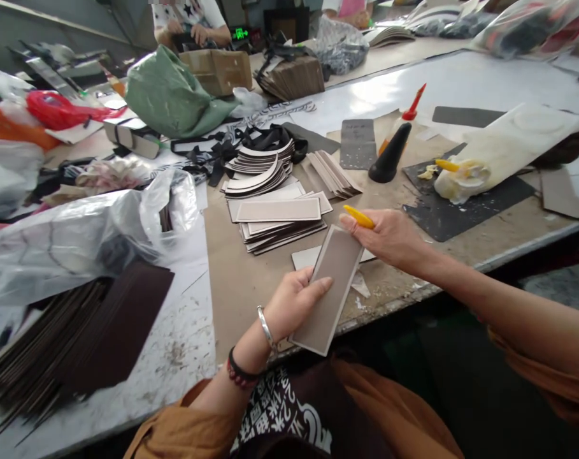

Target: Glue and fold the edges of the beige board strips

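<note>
My left hand [299,303] grips a flat rectangular beige panel [334,274] with a pale border, thumb on its face, and holds it tilted above the table's front edge. At the panel's far end is my right hand [389,236], closed around a yellow stick-like tool [358,217]; the tool's lower end is hidden. Beyond my hands lies a stack of similar panels [278,210], with curved strips [260,167] piled behind it. Beneath the held panel, another pale piece [306,257] rests on the brown table covering [236,287].
To the right, a white glue-smeared container [509,153] lies on a dark board [480,204]. A black cone-shaped bottle [391,156] stands upright near a red-tipped bottle [416,102]. Dark strips [121,325] and plastic bags [88,236] occupy the left. Another person [191,22] is across the table.
</note>
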Demonstrator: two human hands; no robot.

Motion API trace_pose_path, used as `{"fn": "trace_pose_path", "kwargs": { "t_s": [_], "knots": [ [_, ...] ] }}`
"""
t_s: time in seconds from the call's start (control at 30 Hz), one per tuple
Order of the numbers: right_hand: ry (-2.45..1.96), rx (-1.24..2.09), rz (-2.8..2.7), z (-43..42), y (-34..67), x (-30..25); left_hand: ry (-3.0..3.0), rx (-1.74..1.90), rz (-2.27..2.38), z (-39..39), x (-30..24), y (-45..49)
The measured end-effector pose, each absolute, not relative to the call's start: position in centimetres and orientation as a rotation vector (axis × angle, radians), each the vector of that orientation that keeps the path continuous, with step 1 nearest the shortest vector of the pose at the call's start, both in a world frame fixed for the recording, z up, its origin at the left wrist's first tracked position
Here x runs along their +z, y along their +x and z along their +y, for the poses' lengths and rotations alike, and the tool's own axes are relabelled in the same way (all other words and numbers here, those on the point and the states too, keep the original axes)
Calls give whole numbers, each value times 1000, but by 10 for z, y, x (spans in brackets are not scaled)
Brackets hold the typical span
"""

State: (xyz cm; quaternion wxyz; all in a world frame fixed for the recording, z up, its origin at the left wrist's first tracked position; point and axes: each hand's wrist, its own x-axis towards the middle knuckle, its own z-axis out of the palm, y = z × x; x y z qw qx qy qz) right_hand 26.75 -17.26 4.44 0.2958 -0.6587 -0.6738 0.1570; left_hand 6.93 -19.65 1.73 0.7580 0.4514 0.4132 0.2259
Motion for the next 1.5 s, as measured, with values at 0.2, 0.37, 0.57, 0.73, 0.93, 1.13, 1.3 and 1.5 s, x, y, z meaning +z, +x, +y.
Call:
{"fn": "trace_pose_path", "kwargs": {
  "t_s": [0.2,0.37,0.57,0.73,0.93,1.13,1.3,1.5],
  "knots": [
    [-1737,724,-1850,-190,256,47,702,982,919,-190,17,62],
    [-1501,1516,-1867,-217,216,35,561,1136,880,-186,25,61],
    [-1487,1760,-1407,-217,194,20,447,1253,919,-185,26,64],
    [-1516,1732,-1425,-211,191,22,434,1253,901,-183,24,63],
    [-1498,1895,-1517,-209,195,34,442,1261,871,-181,25,58],
    [-1560,1814,-1550,-211,192,38,386,1270,886,-186,27,60],
    [-1552,1757,-1576,-212,188,33,390,1300,924,-189,26,61],
    [-1490,1808,-1618,-209,187,27,361,1306,956,-189,23,60]
  ]
}}
